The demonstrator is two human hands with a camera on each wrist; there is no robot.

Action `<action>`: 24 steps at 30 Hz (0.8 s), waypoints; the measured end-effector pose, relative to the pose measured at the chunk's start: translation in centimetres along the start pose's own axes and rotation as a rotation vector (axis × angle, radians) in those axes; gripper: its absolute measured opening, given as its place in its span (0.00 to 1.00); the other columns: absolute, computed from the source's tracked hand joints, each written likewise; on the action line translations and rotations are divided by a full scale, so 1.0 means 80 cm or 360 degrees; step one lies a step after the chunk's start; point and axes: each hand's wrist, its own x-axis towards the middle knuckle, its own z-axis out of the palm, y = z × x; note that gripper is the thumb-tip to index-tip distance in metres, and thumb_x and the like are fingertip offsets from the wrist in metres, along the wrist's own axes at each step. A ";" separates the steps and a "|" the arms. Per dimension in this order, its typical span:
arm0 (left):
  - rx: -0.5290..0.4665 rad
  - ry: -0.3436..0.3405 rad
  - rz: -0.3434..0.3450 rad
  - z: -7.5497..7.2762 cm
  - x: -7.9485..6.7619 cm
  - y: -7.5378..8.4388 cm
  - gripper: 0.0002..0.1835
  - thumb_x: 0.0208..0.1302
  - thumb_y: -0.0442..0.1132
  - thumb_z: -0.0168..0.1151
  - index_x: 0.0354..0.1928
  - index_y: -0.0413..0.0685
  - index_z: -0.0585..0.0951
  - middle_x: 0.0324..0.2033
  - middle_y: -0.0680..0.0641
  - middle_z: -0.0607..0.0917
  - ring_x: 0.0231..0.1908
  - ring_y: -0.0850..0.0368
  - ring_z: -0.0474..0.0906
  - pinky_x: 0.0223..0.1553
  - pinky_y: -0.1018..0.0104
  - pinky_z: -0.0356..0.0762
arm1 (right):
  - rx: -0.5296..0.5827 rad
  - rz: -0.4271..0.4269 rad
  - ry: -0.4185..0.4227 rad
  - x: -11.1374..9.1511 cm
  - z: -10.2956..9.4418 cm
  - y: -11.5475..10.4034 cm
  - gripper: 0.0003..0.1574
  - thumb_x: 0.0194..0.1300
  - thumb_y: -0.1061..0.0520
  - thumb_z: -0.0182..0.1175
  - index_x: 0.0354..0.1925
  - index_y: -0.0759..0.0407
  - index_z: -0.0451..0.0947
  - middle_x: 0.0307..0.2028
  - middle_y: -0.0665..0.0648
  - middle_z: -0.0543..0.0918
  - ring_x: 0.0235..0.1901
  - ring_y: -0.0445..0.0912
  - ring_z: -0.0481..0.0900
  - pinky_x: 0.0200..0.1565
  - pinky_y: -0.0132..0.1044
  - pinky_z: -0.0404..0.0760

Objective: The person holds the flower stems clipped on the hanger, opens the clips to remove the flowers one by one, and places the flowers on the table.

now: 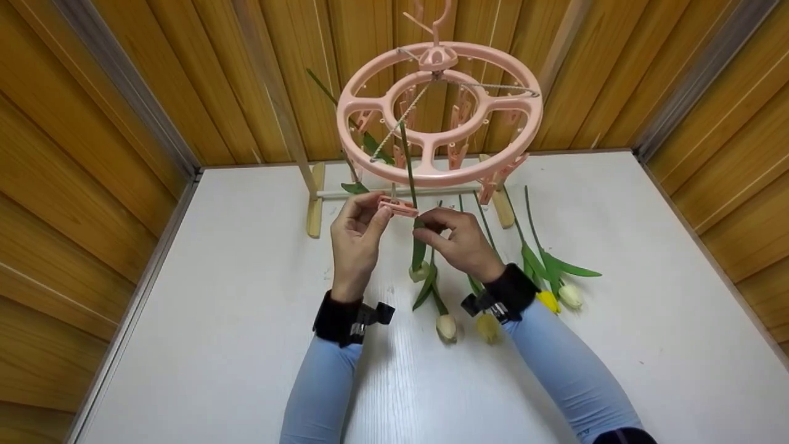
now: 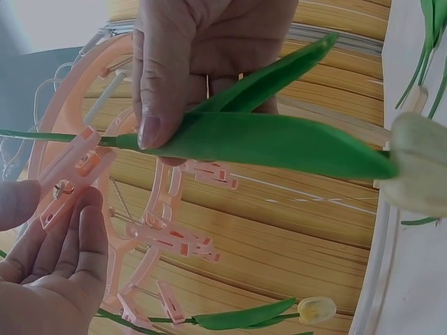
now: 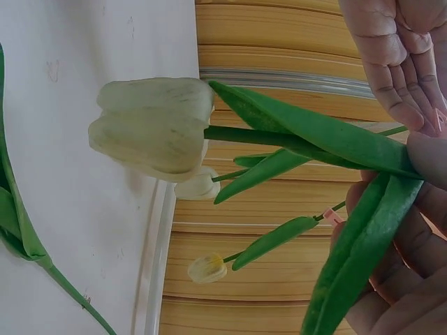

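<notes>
My left hand pinches a pink clothespin between thumb and fingers; it hangs below the front rim of a round pink drying hanger. Beside it, my right hand pinches the stem of a white artificial tulip near the base of its green leaves. The tulip's bloom points down and its bare stem rises past the hanger's rim. In the left wrist view, the stem crosses the clothespin's tip. Other pink clothespins dangle from the hanger.
More tulips lie on the white table, among them a white bloom and a yellow bloom. A pale tulip hangs from a hanger clip. The wooden stand's feet rest toward the back, before wood-panelled walls.
</notes>
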 end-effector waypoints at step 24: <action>-0.0029 -0.0003 -0.0033 0.000 0.000 0.002 0.16 0.71 0.24 0.60 0.58 0.26 0.76 0.49 0.38 0.83 0.51 0.55 0.84 0.56 0.61 0.82 | 0.0013 0.0002 0.0004 -0.002 -0.003 0.003 0.05 0.69 0.61 0.67 0.41 0.62 0.86 0.35 0.57 0.86 0.35 0.48 0.83 0.41 0.35 0.78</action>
